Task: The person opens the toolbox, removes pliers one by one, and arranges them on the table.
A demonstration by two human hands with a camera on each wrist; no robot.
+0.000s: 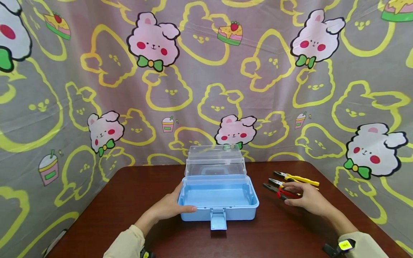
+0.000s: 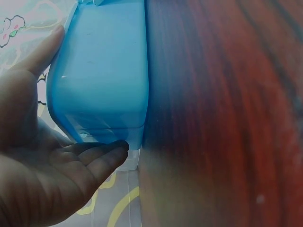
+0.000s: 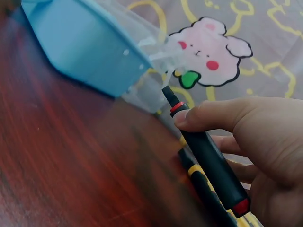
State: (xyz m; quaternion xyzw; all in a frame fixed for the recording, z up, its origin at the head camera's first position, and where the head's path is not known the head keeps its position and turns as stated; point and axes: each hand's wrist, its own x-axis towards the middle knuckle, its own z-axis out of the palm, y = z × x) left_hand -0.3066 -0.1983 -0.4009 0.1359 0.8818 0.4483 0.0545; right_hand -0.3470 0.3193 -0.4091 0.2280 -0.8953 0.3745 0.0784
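A light blue toolbox (image 1: 196, 215) sits on the table with its clear lid (image 1: 214, 157) swung up behind it and its front latch (image 1: 218, 219) hanging down. My left hand (image 1: 166, 207) holds the toolbox's left end, thumb along the front rim and fingers around the side, as the left wrist view also shows. To the right of the toolbox, my right hand (image 1: 306, 196) pinches red-and-black pliers (image 3: 208, 156) by the handles, thumb on one side and fingers on the other. Their dark jaws point left toward the toolbox.
Just behind the held pliers lie another pair of pliers (image 1: 275, 182) and yellow-handled pliers (image 1: 303, 179), partly overlapped by my right hand. The brown wooden table (image 1: 129, 193) ends at a patterned curtain (image 1: 200, 104) at the back and sides.
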